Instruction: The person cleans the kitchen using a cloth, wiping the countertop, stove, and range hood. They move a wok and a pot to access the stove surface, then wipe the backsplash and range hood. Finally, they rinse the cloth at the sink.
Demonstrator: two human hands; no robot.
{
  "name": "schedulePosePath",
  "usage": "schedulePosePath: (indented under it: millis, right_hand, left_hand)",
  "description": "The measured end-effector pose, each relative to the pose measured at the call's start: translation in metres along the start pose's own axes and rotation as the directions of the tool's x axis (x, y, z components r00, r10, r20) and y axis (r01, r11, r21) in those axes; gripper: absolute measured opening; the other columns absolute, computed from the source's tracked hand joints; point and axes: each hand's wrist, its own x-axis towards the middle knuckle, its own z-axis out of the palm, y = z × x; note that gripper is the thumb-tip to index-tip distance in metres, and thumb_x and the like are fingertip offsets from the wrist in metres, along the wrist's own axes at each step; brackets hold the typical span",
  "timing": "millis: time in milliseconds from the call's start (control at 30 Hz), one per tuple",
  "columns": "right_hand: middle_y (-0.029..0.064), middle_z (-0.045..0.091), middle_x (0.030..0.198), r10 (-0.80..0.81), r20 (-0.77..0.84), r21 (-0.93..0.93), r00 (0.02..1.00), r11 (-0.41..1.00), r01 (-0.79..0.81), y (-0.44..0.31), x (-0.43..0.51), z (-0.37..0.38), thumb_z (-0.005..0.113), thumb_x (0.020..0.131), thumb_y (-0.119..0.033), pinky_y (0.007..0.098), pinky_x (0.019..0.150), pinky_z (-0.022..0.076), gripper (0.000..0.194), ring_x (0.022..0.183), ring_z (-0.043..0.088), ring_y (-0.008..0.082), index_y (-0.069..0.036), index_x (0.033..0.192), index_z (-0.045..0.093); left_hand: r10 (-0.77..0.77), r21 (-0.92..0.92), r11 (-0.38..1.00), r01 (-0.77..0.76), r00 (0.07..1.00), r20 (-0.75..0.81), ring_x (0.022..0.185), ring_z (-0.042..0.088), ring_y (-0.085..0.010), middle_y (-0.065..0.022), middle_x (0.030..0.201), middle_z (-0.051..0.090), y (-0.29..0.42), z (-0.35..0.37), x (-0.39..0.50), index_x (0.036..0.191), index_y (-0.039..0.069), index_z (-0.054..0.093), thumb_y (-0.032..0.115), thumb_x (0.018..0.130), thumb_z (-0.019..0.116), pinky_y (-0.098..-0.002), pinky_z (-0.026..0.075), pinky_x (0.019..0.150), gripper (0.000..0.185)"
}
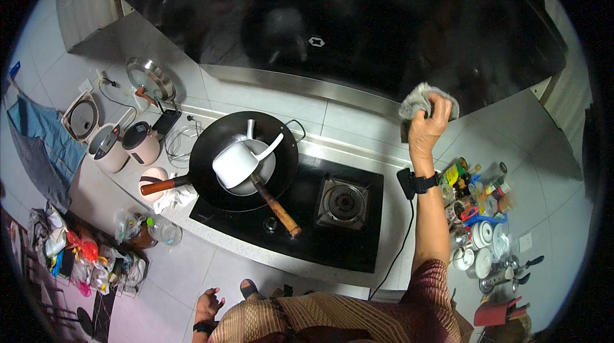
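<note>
My right hand [430, 124] grips a bunched grey cloth [417, 99] at the lower right edge of the black range hood [355, 21]. The cloth looks pressed to the hood's edge. Low beside my body, my left hand [209, 303] hangs with its fingers apart and holds nothing. Below the hood, a large black wok [204, 160] sits on the left of the black gas hob [307, 242]. Inside the wok are a white saucepan [235, 164] and a metal pan with a wooden handle [278, 211]. The right burner [345, 202] has only its pan support.
Seasoning bottles [463, 180] and white lidded pots [479, 261] crowd the counter at right. A rice cooker [108, 151], a kettle-like appliance [140, 144] and a glass lid [153, 79] stand at left. From my right wristband a black cable [405, 247] hangs across the counter.
</note>
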Motion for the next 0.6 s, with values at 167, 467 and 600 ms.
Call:
schedulePosePath:
  millis: [167,467,600]
  right_hand:
    - [0.0164,0.058,0.102,-0.347,-0.025,0.026,0.937,0.937,0.348,-0.083,0.047,0.038,0.054,0.073,0.004,0.0408,0.083,0.0447,0.037,0.092,0.056,0.0338,-0.002,0.108,0.064]
    - [0.0091,0.062,0.101,-0.380,0.313,-0.107,0.870,0.896,0.430,-0.063,0.004,0.124,0.062,0.071,0.004,0.0429,0.076,0.0445,0.039,0.084,0.057,0.0341,-0.012,0.106,0.066]
    - [0.0118,0.061,0.100,-0.155,0.468,0.025,0.870,0.986,0.162,0.003,-0.068,0.115,0.058,0.072,0.008,0.0410,0.076,0.0470,0.032,0.085,0.058,0.0340,-0.007,0.098,0.067]
  left_hand:
    - [-0.009,-0.060,0.998,0.007,0.999,-0.042,0.079,0.040,-0.0160,-0.0011,0.081,0.036,-0.006,-0.018,0.005,0.096,0.006,0.060,0.016,0.090,0.053,-0.0418,0.047,0.077,0.013]
    - [-0.002,-0.154,0.988,-0.009,0.997,-0.071,0.069,0.039,-0.0128,0.0015,0.071,0.034,-0.003,-0.036,-0.013,0.098,0.007,0.060,0.018,0.092,0.055,-0.0381,0.046,0.076,0.013]
    - [-0.004,-0.135,0.991,-0.006,0.997,-0.071,0.068,0.037,-0.0115,0.0010,0.071,0.033,0.002,-0.033,-0.025,0.098,0.004,0.059,0.016,0.093,0.054,-0.0370,0.046,0.077,0.014]
